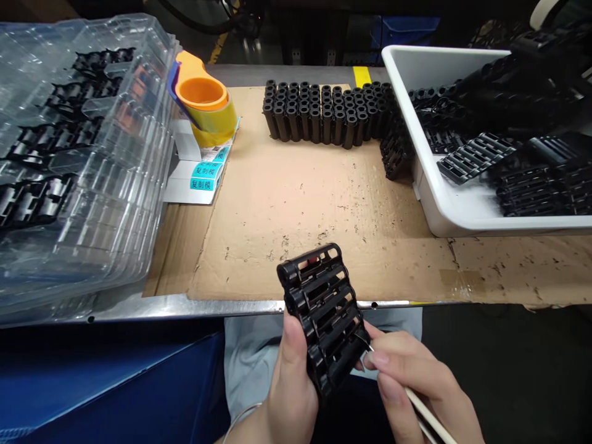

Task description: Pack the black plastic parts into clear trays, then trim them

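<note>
My left hand [289, 388] grips a black plastic part [326, 314] with several tube-shaped slots, holding it upright over the table's front edge. My right hand [416, 385] is closed in a pinch around a thin white-handled tool [428, 416], whose metal tip touches the part's lower right side. Both hands sit low in the view, over my lap.
A brown cardboard sheet [300, 203] covers the table. Rows of finished black parts [324, 111] stand at the back. A white bin [444, 203] of black parts sits right. Stacked clear trays [83, 160] lie left, beside an orange tape dispenser [203, 102] and labels [203, 176].
</note>
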